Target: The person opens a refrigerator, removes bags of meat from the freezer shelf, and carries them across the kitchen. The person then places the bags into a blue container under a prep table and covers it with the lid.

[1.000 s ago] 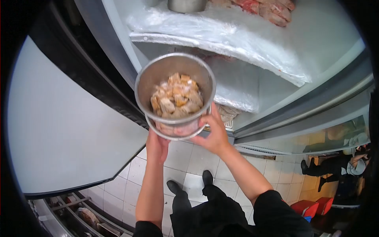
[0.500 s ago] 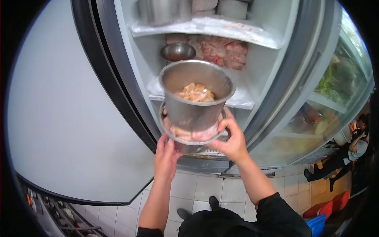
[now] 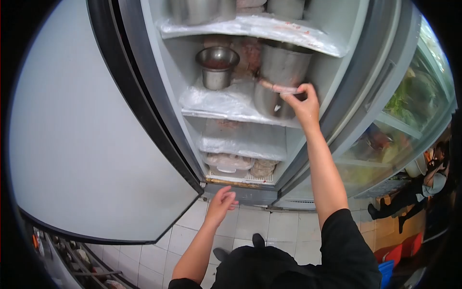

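One tall white-walled refrigerator [image 3: 333,77] | plastic-wrapped middle shelf [image 3: 219,107] | on its right side, upper round silver steel pot [image 3: 285,65] stacked over lower round silver steel pot [image 3: 267,102] | my right hand [image 3: 303,102] grasping the lower rim | my left hand [image 3: 222,204] released, low in front

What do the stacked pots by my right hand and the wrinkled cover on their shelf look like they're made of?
The stacked pots look like metal, probably stainless steel, with a satin finish: grey with soft sheen. The shelf cover looks like clear plastic film, glossy, judging by its bright creases.
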The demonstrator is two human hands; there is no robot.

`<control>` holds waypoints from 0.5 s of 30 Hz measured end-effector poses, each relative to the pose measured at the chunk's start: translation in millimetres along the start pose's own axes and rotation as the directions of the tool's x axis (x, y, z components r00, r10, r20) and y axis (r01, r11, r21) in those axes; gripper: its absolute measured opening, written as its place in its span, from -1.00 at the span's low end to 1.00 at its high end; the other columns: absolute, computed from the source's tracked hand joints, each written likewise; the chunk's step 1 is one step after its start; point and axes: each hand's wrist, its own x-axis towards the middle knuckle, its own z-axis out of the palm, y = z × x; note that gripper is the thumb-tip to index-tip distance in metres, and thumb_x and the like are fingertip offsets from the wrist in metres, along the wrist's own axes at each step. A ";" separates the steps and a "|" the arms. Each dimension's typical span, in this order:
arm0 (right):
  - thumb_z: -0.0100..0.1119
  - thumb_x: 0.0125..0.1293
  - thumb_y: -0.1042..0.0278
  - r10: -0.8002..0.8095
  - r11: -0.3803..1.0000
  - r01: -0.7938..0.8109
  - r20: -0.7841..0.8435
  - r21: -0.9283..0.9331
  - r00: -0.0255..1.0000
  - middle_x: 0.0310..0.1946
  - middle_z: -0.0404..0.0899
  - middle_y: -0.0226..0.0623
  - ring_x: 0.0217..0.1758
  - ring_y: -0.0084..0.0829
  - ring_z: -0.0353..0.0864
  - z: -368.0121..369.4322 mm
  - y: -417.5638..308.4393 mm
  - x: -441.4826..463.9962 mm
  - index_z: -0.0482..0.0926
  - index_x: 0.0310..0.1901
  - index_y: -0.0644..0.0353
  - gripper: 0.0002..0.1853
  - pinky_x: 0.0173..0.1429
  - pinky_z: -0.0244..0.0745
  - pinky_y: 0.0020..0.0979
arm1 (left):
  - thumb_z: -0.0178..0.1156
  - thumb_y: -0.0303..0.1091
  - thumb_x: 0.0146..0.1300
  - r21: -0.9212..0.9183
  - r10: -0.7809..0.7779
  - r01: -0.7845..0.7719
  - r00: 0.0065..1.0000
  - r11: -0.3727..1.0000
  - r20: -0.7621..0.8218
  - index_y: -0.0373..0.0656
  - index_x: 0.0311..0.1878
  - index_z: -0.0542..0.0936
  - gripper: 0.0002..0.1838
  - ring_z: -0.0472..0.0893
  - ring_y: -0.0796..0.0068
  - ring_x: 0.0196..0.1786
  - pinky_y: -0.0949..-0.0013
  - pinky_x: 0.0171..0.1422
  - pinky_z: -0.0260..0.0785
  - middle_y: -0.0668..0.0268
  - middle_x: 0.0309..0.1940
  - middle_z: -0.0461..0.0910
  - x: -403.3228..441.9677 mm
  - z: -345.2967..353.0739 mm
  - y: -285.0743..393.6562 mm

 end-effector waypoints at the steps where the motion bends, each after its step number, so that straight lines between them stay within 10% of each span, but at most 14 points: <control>1: 0.50 -0.19 0.17 -0.019 1.000 0.019 -0.018 -0.022 1.000 -0.34 0.39 -0.27 -0.21 -0.30 0.41 4.0 4.9 3.0 0.36 -0.36 0.19 -0.51 -0.06 0.35 -0.38 | 0.11 -0.19 0.29 -0.014 -0.069 0.068 0.996 0.998 -0.063 -0.24 0.27 0.23 -0.43 0.58 0.35 -0.10 0.39 -0.12 0.44 0.11 0.06 0.46 -6.6 -6.0 -14.0; 11: 0.44 -0.07 -0.03 -0.014 0.987 -0.001 -0.093 -0.158 0.996 -0.07 0.48 -0.15 0.06 -0.18 0.44 21.2 14.0 0.9 0.43 -0.10 0.19 -0.39 0.14 0.31 -0.30 | 0.13 -0.18 0.27 -0.035 -0.207 0.204 0.961 0.978 -0.184 -0.24 0.20 0.32 -0.49 0.60 0.41 -0.19 0.44 -0.20 0.44 0.22 -0.14 0.49 -42.4 -42.3 -106.4; 15: 0.26 0.16 0.29 -0.186 0.982 0.183 -0.263 -0.037 0.947 0.06 0.43 -0.14 0.16 -0.26 0.40 34.3 16.4 -32.7 0.37 0.12 0.26 -0.49 0.20 0.31 -0.32 | 0.13 -0.17 0.28 0.032 -0.245 0.260 0.939 0.965 -0.241 -0.25 0.19 0.34 -0.49 0.60 0.42 -0.20 0.45 -0.21 0.44 0.23 -0.16 0.49 -53.4 -65.1 -154.0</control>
